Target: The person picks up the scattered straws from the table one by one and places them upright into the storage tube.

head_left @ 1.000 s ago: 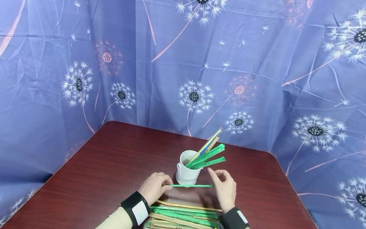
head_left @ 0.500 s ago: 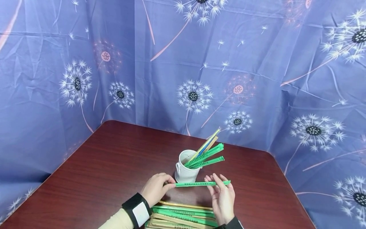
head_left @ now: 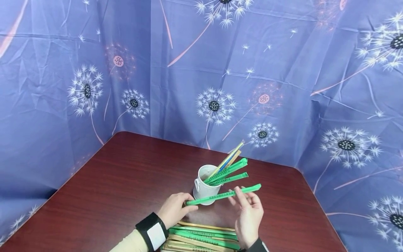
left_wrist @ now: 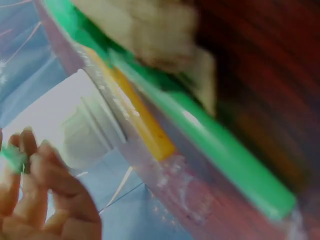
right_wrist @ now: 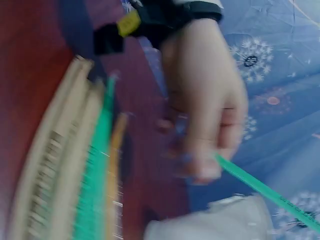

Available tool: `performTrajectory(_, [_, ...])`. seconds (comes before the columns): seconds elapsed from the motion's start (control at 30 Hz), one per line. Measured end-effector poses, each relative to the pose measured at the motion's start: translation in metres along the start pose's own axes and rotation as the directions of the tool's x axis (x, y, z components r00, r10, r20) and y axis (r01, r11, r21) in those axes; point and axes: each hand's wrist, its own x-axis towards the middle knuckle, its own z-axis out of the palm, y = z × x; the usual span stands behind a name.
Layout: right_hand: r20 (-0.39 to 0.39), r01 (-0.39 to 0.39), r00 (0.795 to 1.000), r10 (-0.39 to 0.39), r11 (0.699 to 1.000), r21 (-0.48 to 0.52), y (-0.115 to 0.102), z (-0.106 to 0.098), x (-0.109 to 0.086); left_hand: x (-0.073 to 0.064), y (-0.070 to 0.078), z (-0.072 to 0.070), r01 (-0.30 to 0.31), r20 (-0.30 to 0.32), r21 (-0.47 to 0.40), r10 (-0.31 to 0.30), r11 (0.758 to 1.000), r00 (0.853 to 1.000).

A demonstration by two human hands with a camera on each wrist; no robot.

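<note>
Dark reddish-brown table with rounded far corners, white bucket standing upright on it, wrapped green and tan straws bunched before the bucket, yellow straw lying nearest the bucket.

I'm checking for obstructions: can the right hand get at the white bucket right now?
Probably yes: the right hand looks close to the white bucket. But the green straw held between the hands crosses in front, and other straws lean out toward that side.
</note>
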Motion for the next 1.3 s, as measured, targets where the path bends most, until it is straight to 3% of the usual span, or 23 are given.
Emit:
performTrajectory(0.17, [-0.026, 0.185, 0.983, -0.184, 0.978, 0.098, -0.022, 0.01, 0.011, -0.009, -0.009, -0.001, -0.009, 0.178, 0.133, -0.015, 0.991, 0.984])
performTrajectory(0.33, [-0.057, 0.3, 0.954, -0.295, 0.93, 0.212, -0.033, 0.012, 0.022, -0.014, -0.015, -0.001, -0.018, 0.231, 0.238, -0.039, 0.971, 0.972])
performTrajectory(0.5, [-0.051, 0.342, 0.94, -0.338, 0.922, 0.183, -0.026, 0.009, 0.026, -0.015, -0.014, -0.001, 0.02, 0.257, 0.246, -0.085, 0.969, 0.963])
performTrajectory(0.63, [0.001, 0.313, 0.949, -0.314, 0.947, 0.066, -0.014, 0.007, 0.032, -0.015, -0.014, -0.001, -0.012, 0.242, 0.274, -0.056, 0.962, 0.969])
performTrajectory(0.77, [0.03, 0.238, 0.971, -0.236, 0.961, -0.14, 0.001, 0.009, 0.04, -0.015, -0.014, -0.001, -0.044, 0.202, 0.317, -0.023, 0.947, 0.979])
performTrajectory(0.93, [0.037, 0.144, 0.989, -0.14, 0.928, -0.343, 0.017, 0.012, 0.046, -0.012, -0.013, 0.001, -0.016, 0.179, 0.327, -0.046, 0.945, 0.983])
performTrajectory(1.13, [0.068, 0.063, 0.997, -0.039, 0.911, -0.407, 0.024, 0.01, 0.046, -0.011, -0.011, -0.006, 0.008, 0.154, 0.246, -0.047, 0.969, 0.987])
performTrajectory(1.3, [0.094, 0.084, 0.995, -0.044, 0.875, -0.477, 0.024, 0.003, 0.047, -0.007, -0.012, -0.012, -0.008, 0.139, 0.148, -0.013, 0.989, 0.99])
